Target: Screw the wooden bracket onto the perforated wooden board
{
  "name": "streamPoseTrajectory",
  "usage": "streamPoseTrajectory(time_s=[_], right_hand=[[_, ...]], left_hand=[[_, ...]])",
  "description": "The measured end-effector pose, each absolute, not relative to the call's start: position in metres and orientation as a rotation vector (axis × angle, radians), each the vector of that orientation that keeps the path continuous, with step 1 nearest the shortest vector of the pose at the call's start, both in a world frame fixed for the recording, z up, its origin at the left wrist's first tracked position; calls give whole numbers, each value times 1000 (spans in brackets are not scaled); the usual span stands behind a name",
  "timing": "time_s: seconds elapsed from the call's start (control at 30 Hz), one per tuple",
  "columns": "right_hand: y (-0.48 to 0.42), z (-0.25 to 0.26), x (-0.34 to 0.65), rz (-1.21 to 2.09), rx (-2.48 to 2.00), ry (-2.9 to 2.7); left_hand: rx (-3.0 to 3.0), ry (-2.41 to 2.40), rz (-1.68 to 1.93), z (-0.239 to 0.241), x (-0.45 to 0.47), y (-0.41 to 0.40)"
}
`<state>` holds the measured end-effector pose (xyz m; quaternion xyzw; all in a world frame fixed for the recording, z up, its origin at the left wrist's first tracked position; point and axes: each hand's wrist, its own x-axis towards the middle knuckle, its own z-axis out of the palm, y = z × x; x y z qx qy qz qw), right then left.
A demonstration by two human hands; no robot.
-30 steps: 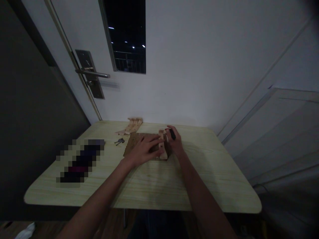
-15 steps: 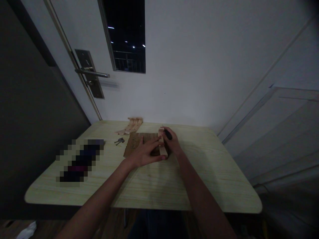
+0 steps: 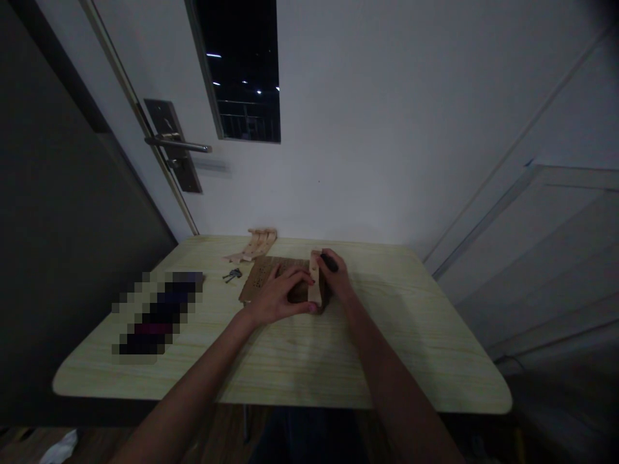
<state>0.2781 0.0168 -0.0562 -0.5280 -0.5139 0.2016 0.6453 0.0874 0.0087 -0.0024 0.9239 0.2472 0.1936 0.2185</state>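
A brown perforated board (image 3: pixel 258 278) lies on the pale wooden table (image 3: pixel 300 348). A light wooden strip (image 3: pixel 314 283) stands on edge along the board's right side. My left hand (image 3: pixel 279 298) rests on the board with its fingers curled against the strip. My right hand (image 3: pixel 336 278) presses on the strip from the right and grips a small dark object (image 3: pixel 329 261) that I cannot make out clearly.
Several loose wooden strips (image 3: pixel 256 243) lie at the table's far edge by the wall. A small bunch of keys (image 3: pixel 233 275) sits left of the board. A blurred dark item (image 3: pixel 159 312) lies at the table's left. A door with a lever handle (image 3: pixel 176 145) stands behind.
My left hand's fingers have curled in from flat on the board towards the strip. My right hand has shifted slightly left against the strip.
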Motion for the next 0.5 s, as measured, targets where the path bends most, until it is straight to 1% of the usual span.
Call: streamPoseTrajectory(time_s=[0.5], right_hand=[[14,-56,278,488,-1182,-1207]], left_hand=[[2586,634,510,-1,84,7]])
